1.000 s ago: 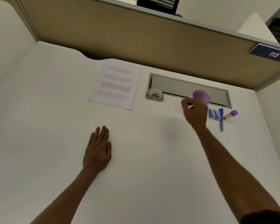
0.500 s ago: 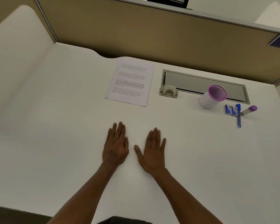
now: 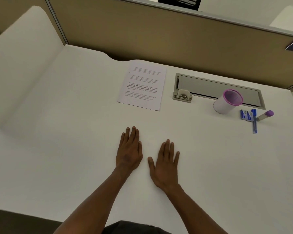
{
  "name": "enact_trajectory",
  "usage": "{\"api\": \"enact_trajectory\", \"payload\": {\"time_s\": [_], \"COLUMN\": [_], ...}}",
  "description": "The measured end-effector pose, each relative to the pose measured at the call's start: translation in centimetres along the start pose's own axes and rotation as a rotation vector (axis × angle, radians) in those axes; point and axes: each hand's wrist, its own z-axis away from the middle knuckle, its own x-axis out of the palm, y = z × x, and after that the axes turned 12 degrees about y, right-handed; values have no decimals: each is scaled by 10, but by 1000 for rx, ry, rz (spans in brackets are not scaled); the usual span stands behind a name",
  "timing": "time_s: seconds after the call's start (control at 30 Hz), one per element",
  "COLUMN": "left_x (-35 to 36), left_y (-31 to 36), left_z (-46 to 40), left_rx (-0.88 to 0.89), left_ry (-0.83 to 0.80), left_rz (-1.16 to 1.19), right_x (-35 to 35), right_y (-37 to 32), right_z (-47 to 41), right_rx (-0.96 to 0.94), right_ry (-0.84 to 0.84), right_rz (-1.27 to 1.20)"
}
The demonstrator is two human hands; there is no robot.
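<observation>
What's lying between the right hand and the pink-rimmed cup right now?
Nothing: the head view shows only bare desk from the right hand to the pink-rimmed cup. The blue pen lies off that line, right of the cup.

Both hands lie flat, palms down, on the white desk (image 3: 57, 166), side by side and a little apart. The left hand (image 3: 129, 153) has its fingers straight and close together; the right hand (image 3: 165, 164) has its thumb spread toward the left. Neither holds anything. Beyond the left hand lies a printed sheet (image 3: 142, 85). To its right a grey cable hatch (image 3: 210, 85) is set into the desk, with a beige latch (image 3: 182, 96) at its near left corner. A white cup (image 3: 224, 105) with a pink rim stands at the hatch's near edge. Just right of it lie what look like two small blue packets (image 3: 245, 114), a blue pen (image 3: 254, 122) and a purple-capped tube (image 3: 265, 115). A tan partition (image 3: 159, 36) backs the desk.
</observation>
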Motion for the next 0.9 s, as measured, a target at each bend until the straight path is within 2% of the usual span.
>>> {"api": "enact_trajectory", "payload": {"time_s": [0.13,0.23,0.4,0.6,0.8,0.9], "left_x": [-3,-5,-5,-5,-6,-4], "left_y": [-3,-5,-5,-3,-4,-4], "left_z": [-1,-1,-1,0,0,0], "left_rx": [6,18,3,10,12,13], "left_ry": [-7,-15,-19,-3,-4,7], "left_rz": [32,45,57,65,67,72], "right_x": [1,-3,-10,-12,-21,-24], "right_y": [-21,-15,9,-4,-6,-1], "right_z": [-31,-37,-15,-39,-64,-67], "right_rx": [-96,-131,119,191,53,-77], "right_ry": [-43,-39,178,150,153,98], "right_rz": [4,-137,-366,-274,-420,-379]}}
